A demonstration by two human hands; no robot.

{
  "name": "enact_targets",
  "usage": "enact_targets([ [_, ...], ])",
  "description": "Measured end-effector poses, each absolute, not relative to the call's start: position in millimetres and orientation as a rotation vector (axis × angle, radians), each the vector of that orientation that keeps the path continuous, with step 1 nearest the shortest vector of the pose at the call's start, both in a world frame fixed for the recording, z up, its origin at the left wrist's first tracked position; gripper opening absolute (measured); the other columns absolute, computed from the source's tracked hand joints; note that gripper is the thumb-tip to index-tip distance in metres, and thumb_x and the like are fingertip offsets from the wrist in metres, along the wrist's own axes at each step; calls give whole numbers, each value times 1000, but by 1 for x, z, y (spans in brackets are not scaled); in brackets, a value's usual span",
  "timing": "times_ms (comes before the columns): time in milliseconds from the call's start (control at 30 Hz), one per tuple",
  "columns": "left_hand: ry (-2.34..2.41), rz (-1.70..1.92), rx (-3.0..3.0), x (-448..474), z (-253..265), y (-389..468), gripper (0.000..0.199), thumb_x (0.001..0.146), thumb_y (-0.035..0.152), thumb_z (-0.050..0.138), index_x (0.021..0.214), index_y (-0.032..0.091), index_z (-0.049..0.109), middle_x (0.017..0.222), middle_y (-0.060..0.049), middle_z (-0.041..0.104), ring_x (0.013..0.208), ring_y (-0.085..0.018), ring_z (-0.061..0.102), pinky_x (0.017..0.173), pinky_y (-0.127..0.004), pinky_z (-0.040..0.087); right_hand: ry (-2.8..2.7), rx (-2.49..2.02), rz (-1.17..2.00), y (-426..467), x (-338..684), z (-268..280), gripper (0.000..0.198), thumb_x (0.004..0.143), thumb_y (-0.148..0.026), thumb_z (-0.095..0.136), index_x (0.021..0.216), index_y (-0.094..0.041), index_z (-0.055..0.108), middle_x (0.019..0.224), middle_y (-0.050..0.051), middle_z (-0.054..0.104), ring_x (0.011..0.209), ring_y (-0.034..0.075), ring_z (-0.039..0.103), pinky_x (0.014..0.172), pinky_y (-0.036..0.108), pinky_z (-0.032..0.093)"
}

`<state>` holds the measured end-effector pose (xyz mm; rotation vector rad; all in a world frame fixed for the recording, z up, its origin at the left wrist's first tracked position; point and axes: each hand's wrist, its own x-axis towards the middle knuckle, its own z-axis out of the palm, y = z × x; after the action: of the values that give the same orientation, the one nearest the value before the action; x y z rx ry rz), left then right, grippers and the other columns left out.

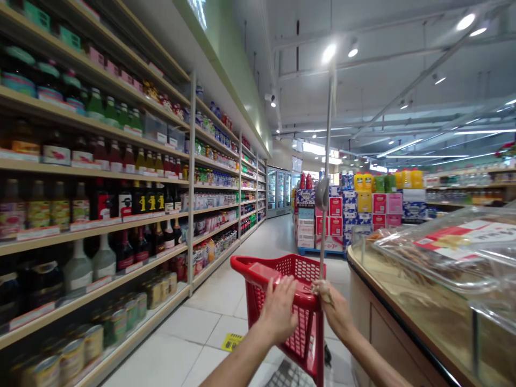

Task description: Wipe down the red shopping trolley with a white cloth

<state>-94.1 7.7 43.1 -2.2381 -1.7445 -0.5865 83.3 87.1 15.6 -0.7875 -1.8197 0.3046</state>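
A red plastic shopping cart (264, 301) with perforated sides stands right before me on the tiled floor. My left hand (278, 312) lies on top of its red handle bar (258, 267), with fingers stretched forward and slightly apart. At the cart's near right corner, my right hand (332, 309) is closed round the lower end of a tall, thin metal pole (328, 129). Part way up the pole is an oval, spoon-like grey piece (322, 193). A small pale item (322, 289) shows by the right fingers, too unclear to name.
Shelves of bottles and cans (133, 215) line the left side. Close on the right is a curved counter (363, 279) bearing clear plastic packs (455, 247). Stacked drink cartons (336, 217) stand on a blue pallet ahead. Glass-door coolers (278, 188) are farther back.
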Motion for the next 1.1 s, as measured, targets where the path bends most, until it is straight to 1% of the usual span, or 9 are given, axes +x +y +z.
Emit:
enact_targets([
  [133,-2081,-439,-1931,-115,54,27,72,61,23,43,130,10,24,139,-12,20,127,-25,14,102,-51,11,-1817,-959,320,93,105,31,44,83,-44,25,75,-20,60,74,4,65,72,19,60,66,29,45],
  [233,-2076,-344,-1911,-118,46,29,74,58,22,44,129,9,26,138,-14,21,128,-27,13,101,-51,12,-1818,-943,267,85,89,38,40,84,-39,25,76,-20,59,74,4,64,70,18,59,65,28,45],
  [367,-1987,-398,-1931,-109,33,23,73,61,23,42,130,11,23,139,-12,20,128,-26,10,101,-52,10,-1973,-691,58,67,54,37,27,78,-19,35,91,-20,59,89,5,63,85,18,56,79,31,42],
  [467,-1925,-434,-2042,-109,32,20,71,60,20,40,129,21,23,140,-5,19,128,-23,11,100,-55,9,-2015,-773,-70,72,62,39,36,72,-10,38,101,-19,56,98,7,61,94,19,53,82,32,40],
  [667,-1864,-487,-2161,-108,35,13,71,57,21,44,127,25,28,138,-4,23,127,-24,14,101,-54,4,-2106,-1053,-23,84,94,51,24,77,-15,35,74,-19,58,70,5,61,69,16,56,63,26,42],
  [800,-1870,-606,-2165,-106,35,1,72,57,22,46,127,22,30,138,-5,24,127,-25,13,101,-55,0,-2052,-835,-57,70,50,41,32,75,-10,36,99,-15,56,100,10,59,98,21,51,84,35,40],
  [867,-1888,-809,-2141,-108,37,-4,66,57,19,45,123,21,36,133,-5,33,125,-24,20,102,-53,0,-2031,-740,-40,66,29,34,42,72,-9,38,112,-14,49,113,12,53,110,22,43,93,39,35],
  [1000,-1901,-1441,-2002,-103,50,-4,48,70,16,34,117,19,43,124,-5,46,117,-18,36,103,-45,15,-1972,-727,78,69,15,29,58,65,-9,42,123,-9,38,124,15,43,119,26,33,98,47,27],
  [1100,-1796,-1436,-2172,-86,59,4,46,78,25,32,124,21,36,131,-3,39,120,-17,32,102,-41,20,-2008,-605,300,73,24,30,60,69,-13,40,128,-11,29,126,14,42,118,22,36,97,43,31],
])
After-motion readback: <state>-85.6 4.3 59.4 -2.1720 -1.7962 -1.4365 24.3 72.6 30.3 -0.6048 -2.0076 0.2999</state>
